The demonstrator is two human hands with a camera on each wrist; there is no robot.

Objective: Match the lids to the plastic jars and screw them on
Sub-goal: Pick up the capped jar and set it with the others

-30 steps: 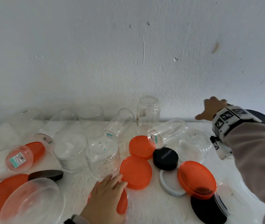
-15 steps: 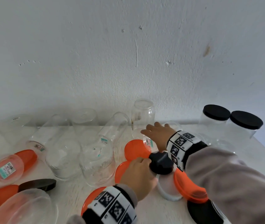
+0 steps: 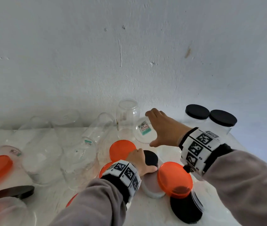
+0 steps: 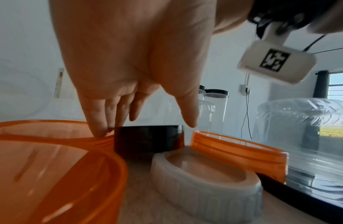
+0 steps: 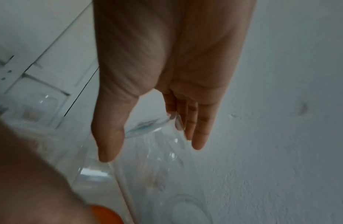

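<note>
Head view: left hand [image 3: 140,162] spreading fingers wide over the small black lid [image 3: 150,158] among orange lids [image 3: 122,149] on the table [image 3: 145,212]; right hand [image 3: 163,128], wide, straddling a tipped clear jar [image 3: 144,132], not closing yet. Judging best: grasp jar mid-body, stand it upright, seat lid level before turning. Jar looking thin, glossy, labelled underneath.

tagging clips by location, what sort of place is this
Probably a plain indoor room, perhaps a home: a bare white wall, a white table against it, and a barred window off to one side.
</note>
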